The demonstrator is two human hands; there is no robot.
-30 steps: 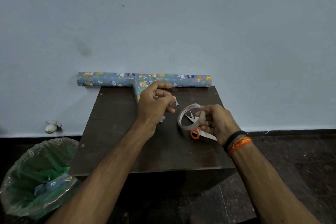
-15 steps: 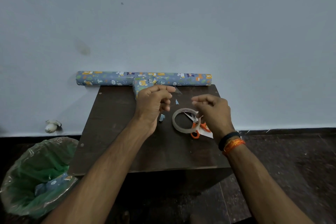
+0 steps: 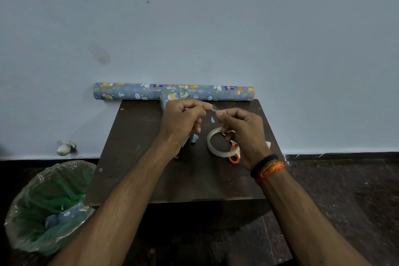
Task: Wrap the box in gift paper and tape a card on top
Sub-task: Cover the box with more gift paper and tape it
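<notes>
Hands are meeting above the far half of the dark table; the left hand and the right hand are each pinching one end of a short clear strip of tape between thumb and forefinger, the other fingers curling in. The wrapped box is sitting at the table's far edge, largely hidden behind the left hand and touching the gift paper roll, which is lying along the wall; the tape roll is lying flat on the table beneath the right hand, partly overlying orange-handled scissors; small paper scraps are lying between the hands. A white piece is showing beside the right wrist, and whether it is the card cannot be told. A bin with a green liner is standing on the floor to the left, holding paper offcuts.
</notes>
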